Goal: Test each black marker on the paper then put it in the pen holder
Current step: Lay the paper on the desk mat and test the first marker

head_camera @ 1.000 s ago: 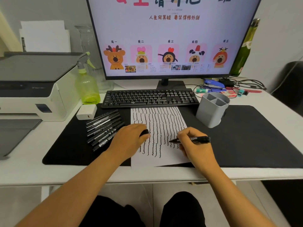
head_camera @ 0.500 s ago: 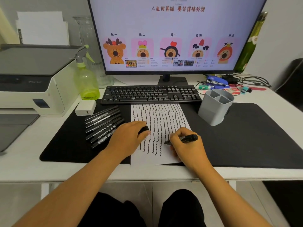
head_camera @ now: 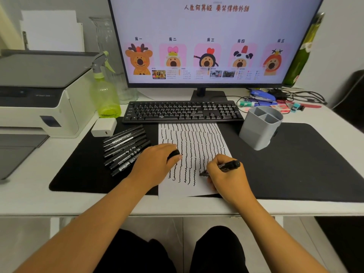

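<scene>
Head view: right hand (head_camera: 229, 178) fingers pinch black marker (head_camera: 226, 167), tip on paper (head_camera: 194, 146)

Home office desk. Large monitor (head_camera: 206, 40) at top centre, black keyboard (head_camera: 183, 112) below it, printer (head_camera: 39, 99) at left edge, cables and stationery at upper right.

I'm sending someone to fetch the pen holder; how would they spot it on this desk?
Find the black keyboard under the monitor; just past its right end, on the black desk mat, stands the pen holder. It is the only grey cup there, round, divided inside.
</scene>
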Motion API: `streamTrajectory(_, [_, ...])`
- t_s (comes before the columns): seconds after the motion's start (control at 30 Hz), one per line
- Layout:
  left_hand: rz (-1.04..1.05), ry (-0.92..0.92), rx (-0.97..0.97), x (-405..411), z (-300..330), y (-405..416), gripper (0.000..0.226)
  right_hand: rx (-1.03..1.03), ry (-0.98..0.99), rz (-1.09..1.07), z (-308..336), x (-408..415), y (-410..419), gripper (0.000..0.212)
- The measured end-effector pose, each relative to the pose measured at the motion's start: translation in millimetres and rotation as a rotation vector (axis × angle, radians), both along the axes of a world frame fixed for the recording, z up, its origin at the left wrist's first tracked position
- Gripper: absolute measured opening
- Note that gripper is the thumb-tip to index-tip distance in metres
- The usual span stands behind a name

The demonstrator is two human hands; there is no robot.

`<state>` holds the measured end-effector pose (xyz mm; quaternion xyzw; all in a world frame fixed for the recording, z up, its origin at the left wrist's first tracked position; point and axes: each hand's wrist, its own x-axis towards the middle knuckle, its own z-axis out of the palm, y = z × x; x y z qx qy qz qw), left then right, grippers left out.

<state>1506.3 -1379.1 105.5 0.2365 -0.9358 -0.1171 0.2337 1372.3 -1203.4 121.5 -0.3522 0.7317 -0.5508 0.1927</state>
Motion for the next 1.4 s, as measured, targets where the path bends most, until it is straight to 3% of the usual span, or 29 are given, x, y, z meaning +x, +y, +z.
streamTrajectory(0.2, [-0.007,0.005,-0.009,0,0,0,0.043,-0.044,0.009,0.049,-2,-1,3,0.043])
streamTrajectory(0.57, [-0.003,-0.008,-0.014,0,-1,-1,0.044,-0.071,0.024,0.12,-6,-1,6,0.048])
streamTrajectory(0.73, [0.005,-0.014,-0.026,0,-1,-1,0.047,-0.069,0.034,0.16,-3,-1,8,0.037])
streamTrajectory(0.8, [-0.002,-0.016,-0.019,0,0,0,0.046,-0.137,0.009,0.127,-1,-1,9,0.04])
streamTrajectory(0.93, [-0.054,-0.004,-0.042,3,5,0,0.043,-0.339,-0.115,-0.064,5,-5,15,0.024])
streamTrajectory(1.07, [-0.202,0.057,-0.087,6,19,10,0.045,-0.41,-0.168,-0.013,13,-2,18,0.022])
streamTrajectory(1.4, [-0.354,0.09,-0.111,3,37,37,0.04,-0.38,-0.117,0.054,20,8,5,0.02])
